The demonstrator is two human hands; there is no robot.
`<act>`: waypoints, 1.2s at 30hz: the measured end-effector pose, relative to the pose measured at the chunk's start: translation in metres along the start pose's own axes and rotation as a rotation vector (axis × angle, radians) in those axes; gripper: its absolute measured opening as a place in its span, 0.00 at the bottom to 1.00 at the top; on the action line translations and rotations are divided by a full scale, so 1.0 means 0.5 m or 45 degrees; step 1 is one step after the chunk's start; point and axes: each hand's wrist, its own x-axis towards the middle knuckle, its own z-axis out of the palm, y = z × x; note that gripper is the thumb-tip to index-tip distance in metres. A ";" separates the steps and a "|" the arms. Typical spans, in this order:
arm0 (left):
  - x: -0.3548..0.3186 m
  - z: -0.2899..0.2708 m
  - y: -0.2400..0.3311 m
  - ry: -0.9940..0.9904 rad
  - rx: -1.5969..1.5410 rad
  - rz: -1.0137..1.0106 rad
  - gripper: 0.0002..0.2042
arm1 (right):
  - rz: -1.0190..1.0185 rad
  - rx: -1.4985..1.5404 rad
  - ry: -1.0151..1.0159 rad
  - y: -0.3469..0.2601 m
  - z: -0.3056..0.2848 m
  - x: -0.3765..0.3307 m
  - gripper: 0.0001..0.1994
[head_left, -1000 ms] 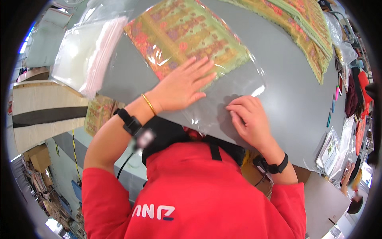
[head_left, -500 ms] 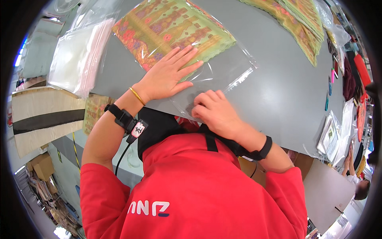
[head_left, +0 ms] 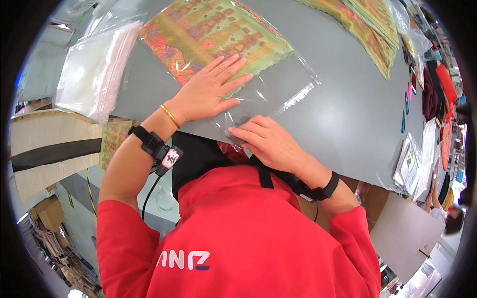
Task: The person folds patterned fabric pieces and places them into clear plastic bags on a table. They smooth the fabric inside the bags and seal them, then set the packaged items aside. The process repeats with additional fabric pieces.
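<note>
A folded green, gold and pink patterned cloth with a scalloped edge lies inside a clear plastic bag on the grey table. My left hand is open, lying flat on the bag over the cloth's near edge, fingers spread. Close to the table's front edge, my right hand pinches the near end of the bag between fingers and thumb. The flap's shiny strip runs up to the right from there.
A stack of clear plastic bags lies at the left. More patterned cloth is at the far right. Pens and a thread snipper sit along the right edge, near packaged items. A wooden board stands at the lower left.
My right hand has shifted slightly left along the bag's near end, its fingers straighter than before. My left hand stays pressed on the bag.
</note>
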 end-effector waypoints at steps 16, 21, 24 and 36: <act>-0.005 -0.013 -0.008 -0.017 -0.026 0.026 0.31 | 0.239 -0.561 -0.318 -0.041 -0.091 -0.182 0.05; -0.013 -0.024 -0.019 -0.071 -0.031 0.066 0.31 | 1.076 -1.067 -0.162 -0.111 -0.307 -0.380 0.07; -0.017 -0.020 -0.022 -0.057 -0.024 0.073 0.31 | 0.663 -0.518 0.254 -0.078 -0.209 -0.302 0.09; -0.021 -0.014 -0.020 -0.026 -0.032 0.050 0.31 | 0.115 -0.231 -0.073 -0.009 -0.007 -0.028 0.06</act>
